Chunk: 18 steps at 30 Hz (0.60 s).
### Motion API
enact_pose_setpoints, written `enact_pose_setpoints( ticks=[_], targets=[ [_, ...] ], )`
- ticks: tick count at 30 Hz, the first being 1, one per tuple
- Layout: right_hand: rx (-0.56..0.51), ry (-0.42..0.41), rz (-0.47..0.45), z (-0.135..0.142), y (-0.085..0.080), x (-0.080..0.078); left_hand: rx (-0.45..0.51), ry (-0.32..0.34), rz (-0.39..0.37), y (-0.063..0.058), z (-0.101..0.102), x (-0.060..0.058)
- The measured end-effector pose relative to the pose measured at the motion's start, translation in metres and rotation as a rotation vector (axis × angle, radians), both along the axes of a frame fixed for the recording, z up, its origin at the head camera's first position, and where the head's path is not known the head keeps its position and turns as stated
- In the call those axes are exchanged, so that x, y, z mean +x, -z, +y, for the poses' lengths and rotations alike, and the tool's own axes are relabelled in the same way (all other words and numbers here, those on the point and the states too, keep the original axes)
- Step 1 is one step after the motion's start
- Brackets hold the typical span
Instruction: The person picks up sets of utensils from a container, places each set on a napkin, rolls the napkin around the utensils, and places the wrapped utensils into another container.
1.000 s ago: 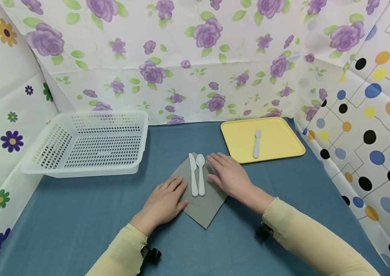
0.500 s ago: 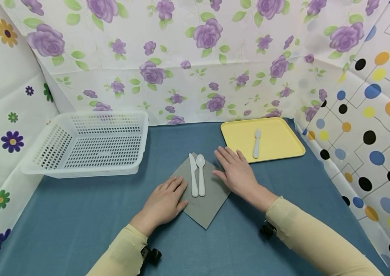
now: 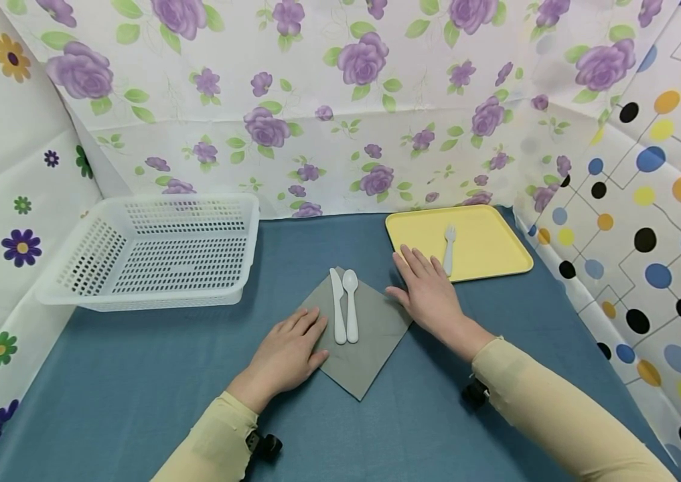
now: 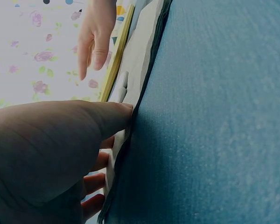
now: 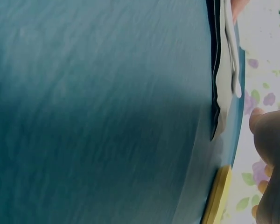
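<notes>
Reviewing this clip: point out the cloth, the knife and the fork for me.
Cloth [image 3: 375,327]: head view, bare part right of the spoon.
Knife [image 3: 338,309]: head view, middle of its length.
Fork [image 3: 448,253]: head view, upper part of the handle.

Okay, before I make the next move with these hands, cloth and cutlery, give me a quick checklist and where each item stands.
1. Left hand steadying the gray cloth: ok, it rests on the cloth's left side.
2. Right hand free: ok, it is raised, fingers extended, holding nothing.
3. Knife and spoon on the cloth: ok, side by side.
4. Fork beside them: not ok, if all three belong together; it lies on the yellow tray.
5. Nothing tucked between the cloth's layers: cannot tell, the top layer hides it.
</notes>
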State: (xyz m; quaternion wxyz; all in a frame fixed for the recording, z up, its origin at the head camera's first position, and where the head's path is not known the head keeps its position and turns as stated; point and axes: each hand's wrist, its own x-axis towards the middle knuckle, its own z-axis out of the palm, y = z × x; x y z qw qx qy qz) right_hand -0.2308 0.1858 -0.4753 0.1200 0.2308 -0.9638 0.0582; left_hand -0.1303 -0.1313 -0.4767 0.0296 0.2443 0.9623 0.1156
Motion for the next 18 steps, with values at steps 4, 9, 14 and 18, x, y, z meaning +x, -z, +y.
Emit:
enact_pose_setpoints(
  ticks=[4, 9, 14, 18],
  targets=[
    [0.013, 0.021, -0.009, 0.005, 0.000, -0.003, 0.009, 0.001, -0.002, 0.000, 0.000, 0.000],
    [0.018, 0.034, -0.011, 0.010, 0.002, -0.005, 0.010, 0.002, -0.001, -0.001, 0.000, 0.000],
    [0.015, 0.057, -0.034, 0.013, 0.006, -0.008, 0.006, 0.001, 0.000, -0.001, 0.000, 0.001],
    [-0.004, 0.090, -0.045, 0.017, 0.006, -0.012, 0.001, 0.000, -0.006, -0.001, 0.000, 0.001]
  ],
)
